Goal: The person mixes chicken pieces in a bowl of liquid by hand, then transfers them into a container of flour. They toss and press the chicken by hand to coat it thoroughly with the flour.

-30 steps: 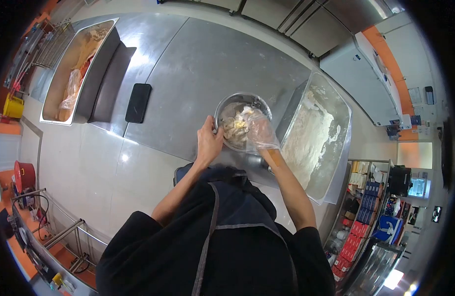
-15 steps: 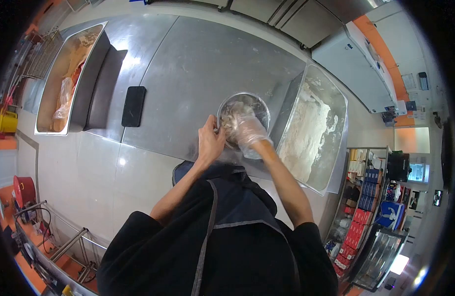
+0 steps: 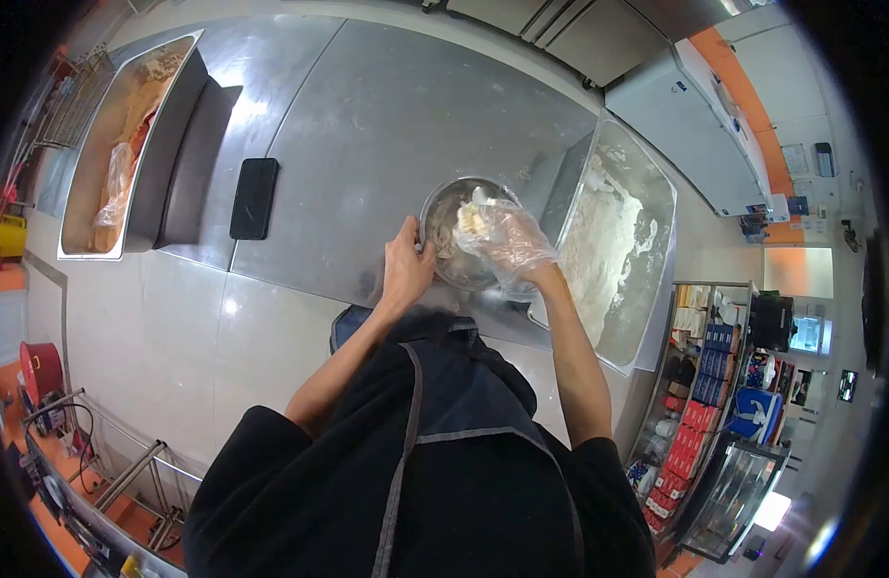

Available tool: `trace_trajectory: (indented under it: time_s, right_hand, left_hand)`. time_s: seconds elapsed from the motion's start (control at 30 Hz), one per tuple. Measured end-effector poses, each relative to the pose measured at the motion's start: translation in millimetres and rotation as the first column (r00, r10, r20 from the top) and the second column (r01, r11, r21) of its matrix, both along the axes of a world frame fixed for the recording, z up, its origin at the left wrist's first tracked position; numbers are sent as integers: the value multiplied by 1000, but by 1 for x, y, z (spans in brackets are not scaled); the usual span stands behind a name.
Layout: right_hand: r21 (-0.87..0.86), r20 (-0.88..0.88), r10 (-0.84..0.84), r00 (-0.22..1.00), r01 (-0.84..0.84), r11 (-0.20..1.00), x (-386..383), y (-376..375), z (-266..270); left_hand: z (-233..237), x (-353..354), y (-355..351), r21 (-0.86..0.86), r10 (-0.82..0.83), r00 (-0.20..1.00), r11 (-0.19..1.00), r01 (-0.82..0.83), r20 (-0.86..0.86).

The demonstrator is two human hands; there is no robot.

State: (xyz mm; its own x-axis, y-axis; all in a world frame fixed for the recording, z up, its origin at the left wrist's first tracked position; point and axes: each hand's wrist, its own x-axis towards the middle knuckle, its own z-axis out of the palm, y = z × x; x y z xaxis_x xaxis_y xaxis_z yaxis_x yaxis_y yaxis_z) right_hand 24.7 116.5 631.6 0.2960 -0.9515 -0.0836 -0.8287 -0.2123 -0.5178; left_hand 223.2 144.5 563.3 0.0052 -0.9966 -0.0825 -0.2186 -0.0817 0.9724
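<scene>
A round metal bowl (image 3: 439,196) stands near the front edge of the steel table, with pale, wet-looking pieces of food (image 3: 444,243) inside. My bare left hand (image 3: 407,270) is closed on the bowl's left rim. Over the bowl's right side, my right hand (image 3: 514,243) wears a loose clear plastic glove. Its fingers are closed around a clump of pale yellowish food pieces (image 3: 472,220), whose exact kind I cannot make out. The hand and glove cover part of the bowl's right rim.
Right of the bowl sits a deep steel pan (image 3: 632,241) holding white, flour-like powder. A black phone (image 3: 255,198) lies on the table (image 3: 367,125) to the left. Farther left, another long steel pan (image 3: 163,154) contains orange-brown powder and a plastic bag.
My right hand has risen from inside the bowl and shifted slightly right, bringing up a clump of pale food. My left hand keeps its place on the rim.
</scene>
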Motion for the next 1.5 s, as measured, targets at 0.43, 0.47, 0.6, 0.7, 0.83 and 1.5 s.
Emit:
trace_trajectory:
  time_s: [0.43,0.47,0.6,0.7,0.83,1.5]
  right_hand:
    - [-69,-161,-235,959,227,972,41,8,-51]
    - [-71,-162,-235,958,226,972,37,8,-53]
    - [12,-135,-209,968,213,977,28,4,-47]
    - [-80,-177,-169,970,157,984,24,7,-18]
    - [-63,-209,-24,978,11,998,13,15,11]
    - [-23,0,-272,962,272,962,11,13,-28]
  left_hand:
    - [1,-8,4,-96,16,992,995,-4,129]
    - [-1,-7,3,-98,17,992,995,-4,127]
    - [-8,-4,2,4,21,1000,1000,-21,15]
    - [-9,-3,-1,27,17,1000,999,-17,8]
    - [-4,-5,-2,-6,20,999,1000,-20,36]
    - [-16,-2,3,-27,7,1000,1000,-6,14]
